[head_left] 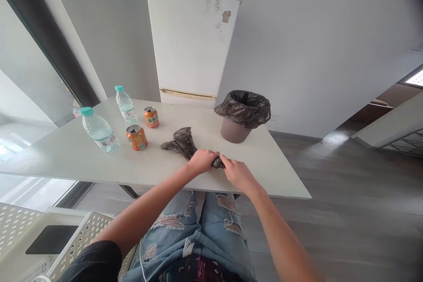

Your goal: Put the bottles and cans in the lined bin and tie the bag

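A crumpled dark plastic bag [183, 140] lies across the white table [155, 172] near its front edge. My left hand [203, 161] is closed around the bag's gathered part, with the loose end spread out to its left. Close beside it, my right hand [236, 172] grips the bag's other end, and a small dark bunch shows between the two hands. Beyond my hands, to the right, stands a brown bin [234, 131] lined with a black bag [246, 108] folded over its rim.
Two clear bottles with teal caps [101, 134] [126, 108] and two orange cans [136, 138] [151, 117] stand on the table's left side. A white fridge [191, 35] is behind the table. White perforated baskets [82, 233] sit at the lower left.
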Motion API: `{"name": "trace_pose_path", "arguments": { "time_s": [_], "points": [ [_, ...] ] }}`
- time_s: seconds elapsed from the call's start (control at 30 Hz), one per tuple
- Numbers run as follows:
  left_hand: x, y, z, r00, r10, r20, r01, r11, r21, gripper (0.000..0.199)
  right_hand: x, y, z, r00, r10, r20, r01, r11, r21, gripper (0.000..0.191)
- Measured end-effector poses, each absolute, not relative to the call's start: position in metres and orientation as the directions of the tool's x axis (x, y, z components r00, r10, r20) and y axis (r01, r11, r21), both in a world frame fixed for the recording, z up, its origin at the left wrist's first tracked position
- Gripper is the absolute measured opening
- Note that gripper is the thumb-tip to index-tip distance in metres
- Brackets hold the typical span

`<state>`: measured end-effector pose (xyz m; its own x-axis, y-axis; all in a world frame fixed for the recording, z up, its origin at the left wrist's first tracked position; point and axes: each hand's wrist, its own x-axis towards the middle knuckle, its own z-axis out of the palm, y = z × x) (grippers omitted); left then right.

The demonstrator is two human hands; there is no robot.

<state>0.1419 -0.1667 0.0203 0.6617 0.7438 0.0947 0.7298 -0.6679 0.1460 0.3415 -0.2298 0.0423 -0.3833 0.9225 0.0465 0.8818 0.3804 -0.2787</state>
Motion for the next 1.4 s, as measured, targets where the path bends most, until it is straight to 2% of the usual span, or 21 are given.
{"name": "trace_pose_path", "arguments": {
  "time_s": [0.07, 0.1, 0.17, 0.27, 0.33, 0.4, 0.47, 0.57, 0.63, 0.67, 0.7, 0.77, 0.87, 0.93, 1.0, 1.07, 1.13, 1.2, 1.27, 1.33, 1.4],
  "points": [
    [0.126, -0.153, 0.023, 0.677, 0.732, 0.077, 0.723, -0.681, 0.118, 0.023, 0.362, -0.230, 0.048, -0.372, 0.928, -0.022, 0.910, 0.360, -0.205, 0.027],
    [0.115, -0.146, 0.024, 0.685, 0.725, 0.076, 0.717, -0.689, 0.105, 0.024, 0.374, -0.230, 0.050, -0.366, 0.930, -0.034, 0.912, 0.351, -0.212, 0.025],
    [0.092, -0.134, 0.024, 0.687, 0.721, 0.085, 0.717, -0.693, 0.081, 0.026, 0.399, -0.230, 0.050, -0.354, 0.934, -0.037, 0.892, 0.326, -0.313, 0.022],
    [0.063, -0.121, 0.020, 0.657, 0.746, 0.103, 0.746, -0.664, 0.054, 0.028, 0.426, -0.236, 0.045, -0.328, 0.945, -0.006, 0.795, 0.272, -0.543, 0.022],
    [0.050, -0.116, 0.018, 0.618, 0.778, 0.112, 0.780, -0.625, 0.036, 0.032, 0.432, -0.244, 0.041, -0.317, 0.948, -0.004, 0.741, 0.245, -0.625, 0.022],
    [0.044, -0.113, 0.020, 0.562, 0.817, 0.127, 0.823, -0.568, 0.015, 0.041, 0.429, -0.256, 0.037, -0.289, 0.957, -0.014, 0.750, 0.217, -0.624, 0.021],
    [0.041, -0.117, 0.028, 0.460, 0.874, 0.155, 0.886, -0.464, -0.013, 0.061, 0.419, -0.270, 0.034, -0.220, 0.976, -0.004, 0.795, 0.177, -0.580, 0.023],
    [0.042, -0.140, 0.046, 0.352, 0.921, 0.165, 0.935, -0.353, -0.023, 0.088, 0.395, -0.291, 0.032, -0.011, 0.997, 0.073, 0.853, 0.047, -0.520, 0.024],
    [0.049, -0.166, 0.053, 0.431, 0.888, 0.162, 0.897, -0.441, 0.033, 0.096, 0.375, -0.305, 0.035, 0.089, 0.991, 0.104, 0.852, -0.022, -0.524, 0.017],
    [0.055, -0.180, 0.053, 0.508, 0.843, 0.179, 0.846, -0.527, 0.081, 0.097, 0.365, -0.311, 0.038, 0.083, 0.992, 0.098, 0.839, -0.017, -0.543, 0.014],
    [0.062, -0.194, 0.050, 0.600, 0.775, 0.199, 0.767, -0.628, 0.132, 0.097, 0.354, -0.317, 0.042, 0.024, 0.997, 0.080, 0.819, 0.026, -0.573, 0.013],
    [0.077, -0.217, 0.035, 0.760, 0.623, 0.185, 0.582, -0.780, 0.230, 0.099, 0.335, -0.327, 0.053, -0.199, 0.979, 0.038, 0.742, 0.176, -0.647, 0.015],
    [0.093, -0.236, 0.006, 0.795, 0.582, 0.172, 0.499, -0.788, 0.359, 0.079, 0.315, -0.330, 0.071, -0.464, 0.884, 0.057, 0.559, 0.342, -0.755, 0.010],
    [0.095, -0.239, -0.005, 0.768, 0.612, 0.192, 0.474, -0.743, 0.472, 0.069, 0.309, -0.321, 0.080, -0.492, 0.861, 0.129, 0.459, 0.382, -0.802, 0.004],
    [0.092, -0.239, -0.004, 0.711, 0.649, 0.271, 0.428, -0.705, 0.566, 0.063, 0.305, -0.306, 0.087, -0.462, 0.863, 0.204, 0.398, 0.408, -0.822, 0.009],
    [0.085, -0.238, 0.003, 0.617, 0.695, 0.369, 0.431, -0.691, 0.581, 0.057, 0.302, -0.287, 0.093, -0.439, 0.869, 0.228, 0.403, 0.417, -0.814, 0.012],
    [0.077, -0.238, 0.008, 0.518, 0.743, 0.423, 0.506, -0.665, 0.549, 0.047, 0.297, -0.268, 0.098, -0.449, 0.872, 0.195, 0.445, 0.407, -0.797, 0.014],
    [0.069, -0.239, 0.006, 0.466, 0.789, 0.401, 0.570, -0.614, 0.546, 0.026, 0.289, -0.250, 0.100, -0.469, 0.867, 0.169, 0.466, 0.405, -0.787, 0.016],
    [0.063, -0.240, -0.002, 0.429, 0.843, 0.324, 0.593, -0.533, 0.603, 0.009, 0.279, -0.230, 0.098, -0.470, 0.864, 0.181, 0.461, 0.415, -0.784, 0.018],
    [0.060, -0.241, -0.011, 0.373, 0.886, 0.275, 0.595, -0.456, 0.662, 0.009, 0.266, -0.205, 0.092, -0.460, 0.861, 0.217, 0.449, 0.436, -0.779, 0.019],
    [0.058, -0.242, -0.016, 0.284, 0.906, 0.314, 0.584, -0.423, 0.693, 0.018, 0.251, -0.178, 0.082, -0.467, 0.850, 0.245, 0.443, 0.465, -0.767, 0.022]
  ]
}}
